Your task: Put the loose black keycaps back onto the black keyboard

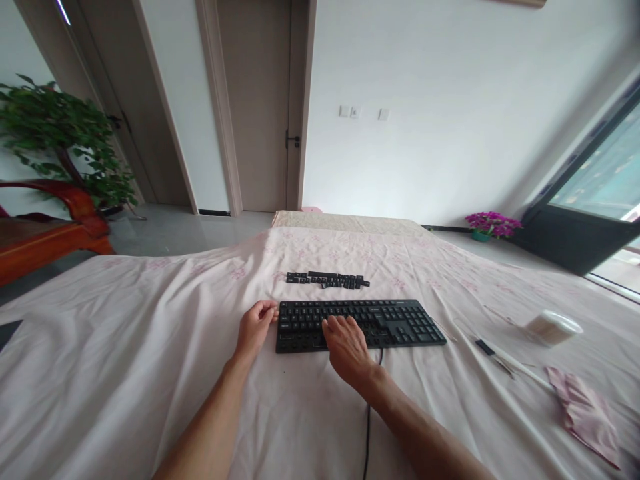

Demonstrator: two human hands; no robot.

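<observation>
A black computer keyboard [400, 333] lies flat on the cloth, with bare patches in its lower rows where keycaps are off. At its left end is my left hand [254, 327], fingers curled together against the edge. Over the lower middle keys, my right hand [347, 347] has its fingers bent and pressed together; its fingertips touch the keys, and whatever they may hold is hidden. Just beyond the keyboard, several loose black keycaps [340, 281] lie in rough rows, among them a long bar-shaped one. The keyboard's cable [369, 427] runs toward me beneath my right forearm.
A pale pink floral cloth [190, 373] covers the surface. To the right lie a clear container [553, 328], tweezers and a small black-ended brush [485, 347], and a crumpled pink cloth [585, 410]. A dark object [7, 333] shows at the left edge.
</observation>
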